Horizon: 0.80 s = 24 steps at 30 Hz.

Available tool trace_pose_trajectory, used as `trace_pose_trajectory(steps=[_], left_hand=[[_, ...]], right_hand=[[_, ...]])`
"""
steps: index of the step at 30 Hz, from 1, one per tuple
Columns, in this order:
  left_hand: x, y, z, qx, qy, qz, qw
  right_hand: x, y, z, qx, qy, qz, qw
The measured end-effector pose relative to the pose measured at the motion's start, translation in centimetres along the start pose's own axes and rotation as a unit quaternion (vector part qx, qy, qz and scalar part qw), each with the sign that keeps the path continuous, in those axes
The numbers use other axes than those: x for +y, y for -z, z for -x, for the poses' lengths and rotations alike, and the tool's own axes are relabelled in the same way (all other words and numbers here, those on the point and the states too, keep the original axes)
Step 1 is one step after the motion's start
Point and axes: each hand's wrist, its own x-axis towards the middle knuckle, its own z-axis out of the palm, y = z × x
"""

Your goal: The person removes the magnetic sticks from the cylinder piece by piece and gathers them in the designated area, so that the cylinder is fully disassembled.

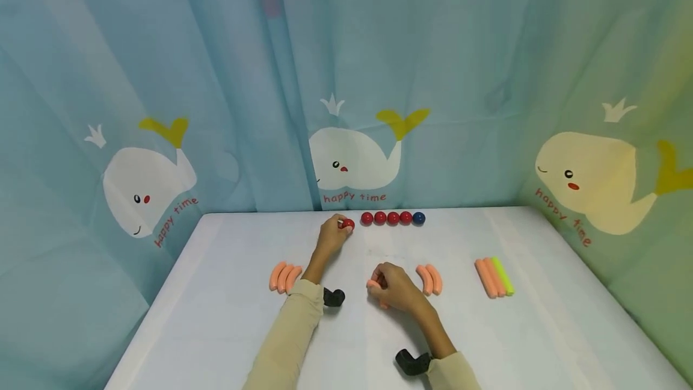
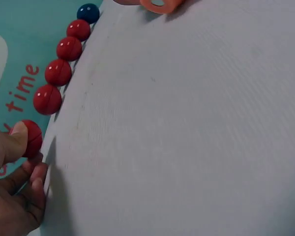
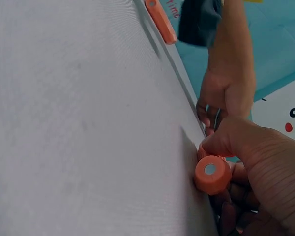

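My left hand (image 1: 330, 236) pinches a red ball (image 2: 33, 140) between thumb and fingers at the back of the table, just left of a row of red balls (image 1: 380, 218) that ends in a blue ball (image 1: 418, 218). A small gap separates the held ball from the row. Nearer the front, my right hand (image 1: 397, 287) holds an orange magnetic rod (image 3: 212, 178) at the tabletop. A silver disc shows on the rod's end; fingers hide much of it. Two curved orange rods (image 1: 429, 280) lie just right of that hand.
Several curved orange rods (image 1: 285, 277) lie at the left, beside the left forearm. At the right, straight orange rods (image 1: 489, 277) lie against a yellow-green rod (image 1: 503, 276). A blue curtain with whales (image 1: 354, 158) stands behind the white table (image 1: 216, 318).
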Motion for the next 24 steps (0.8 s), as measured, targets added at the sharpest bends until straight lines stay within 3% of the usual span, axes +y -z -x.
trace_pose_trajectory(steps=[9, 18, 24], left_hand=[[0.1, -1.8, -0.9, 0.038, 0.008, -0.041, 0.9984], [0.6, -2.6, -1.1, 0.098, 0.005, -0.101, 0.9901], [0.6, -2.9, -1.5, 0.101, 0.017, -0.083, 0.9913]], right_hand=[[0.2, -0.3, 0.1, 0.008, 0.005, 0.012, 1.000], [0.0, -0.1, 0.2, 0.007, 0.011, -0.002, 1.000], [0.1, 0.0, 0.0, 0.009, 0.014, 0.001, 1.000]])
